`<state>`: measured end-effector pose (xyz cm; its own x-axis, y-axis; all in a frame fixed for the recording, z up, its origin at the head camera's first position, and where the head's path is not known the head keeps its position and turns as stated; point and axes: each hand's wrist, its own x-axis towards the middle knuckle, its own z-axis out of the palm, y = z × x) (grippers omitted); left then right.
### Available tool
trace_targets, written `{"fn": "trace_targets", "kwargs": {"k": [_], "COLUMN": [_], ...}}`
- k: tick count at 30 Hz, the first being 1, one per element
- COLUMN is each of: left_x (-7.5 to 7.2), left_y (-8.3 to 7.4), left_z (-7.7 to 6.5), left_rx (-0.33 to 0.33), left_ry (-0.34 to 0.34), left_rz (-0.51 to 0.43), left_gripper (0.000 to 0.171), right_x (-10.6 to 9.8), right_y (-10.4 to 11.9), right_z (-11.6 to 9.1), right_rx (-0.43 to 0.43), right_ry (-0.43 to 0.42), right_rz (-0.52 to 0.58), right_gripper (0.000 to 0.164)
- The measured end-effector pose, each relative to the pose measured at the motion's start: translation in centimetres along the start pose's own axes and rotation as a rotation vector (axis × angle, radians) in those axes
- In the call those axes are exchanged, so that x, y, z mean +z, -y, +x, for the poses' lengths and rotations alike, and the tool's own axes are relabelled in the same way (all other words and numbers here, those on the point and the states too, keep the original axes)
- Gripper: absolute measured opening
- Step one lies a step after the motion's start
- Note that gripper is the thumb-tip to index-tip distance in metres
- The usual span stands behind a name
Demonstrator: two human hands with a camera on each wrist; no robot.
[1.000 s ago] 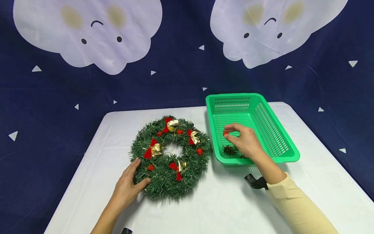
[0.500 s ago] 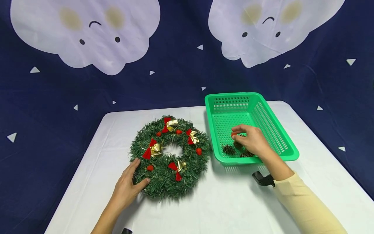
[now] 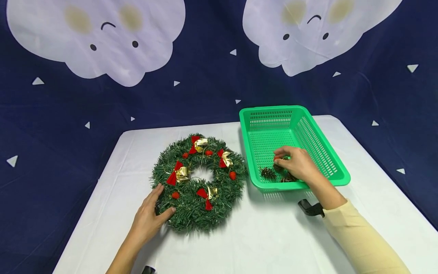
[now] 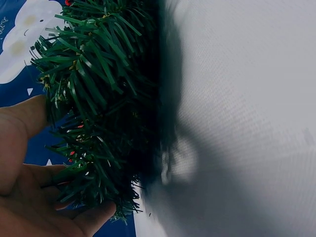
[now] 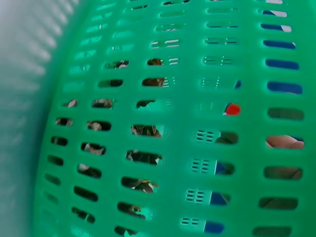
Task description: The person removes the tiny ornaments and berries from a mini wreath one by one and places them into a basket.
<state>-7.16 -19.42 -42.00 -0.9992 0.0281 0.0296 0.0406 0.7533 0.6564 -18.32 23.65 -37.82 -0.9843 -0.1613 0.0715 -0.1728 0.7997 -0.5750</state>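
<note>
A round green wreath (image 3: 196, 219) lies on the left part of the white table, decorated with red-and-gold bows (image 3: 178, 174) and small red berries (image 3: 232, 175). My left hand (image 3: 147, 215) rests on its lower left edge, thumb and fingers spread apart. In the left wrist view, green tinsel (image 4: 98, 98) lies between them. Over the near part of a green plastic basket (image 3: 254, 163), my right hand (image 3: 297, 161) pinches a small red berry (image 5: 232, 109), mostly hidden by the fingers. Brown pine cones (image 3: 268, 173) sit below it; the hand covers some of them.
The basket stands right of the wreath, its slotted wall (image 5: 187, 118) filling the right wrist view. A black wrist mount (image 3: 310, 208) sticks out from the right wrist. White cloth (image 3: 260, 243) covers the table, and a dark blue curtain (image 3: 205, 102) hangs behind it.
My right hand has moved a little to the right over the basket, still pinching the red berry, and more pine cones show. The left hand stays at the wreath.
</note>
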Motion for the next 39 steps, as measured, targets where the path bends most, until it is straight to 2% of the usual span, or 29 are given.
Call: {"fn": "trace_targets", "kwargs": {"k": [18,39], "left_x": [-0.1,-0.3], "left_y": [-0.2,-0.2], "left_z": [-0.1,-0.1], "left_rx": [-0.008,-0.024], "left_ry": [0.01,0.024], "left_rz": [0.003,0.018], "left_gripper": [0.08,0.08], "right_x": [-0.3,-0.2], "right_y": [-1.2,-1.5], "right_z": [0.2,0.2], "right_rx": [-0.009,-0.012], "right_ry": [0.089,0.094], "right_rz": [-0.064,-0.094], "right_gripper": [0.028,0.026]}}
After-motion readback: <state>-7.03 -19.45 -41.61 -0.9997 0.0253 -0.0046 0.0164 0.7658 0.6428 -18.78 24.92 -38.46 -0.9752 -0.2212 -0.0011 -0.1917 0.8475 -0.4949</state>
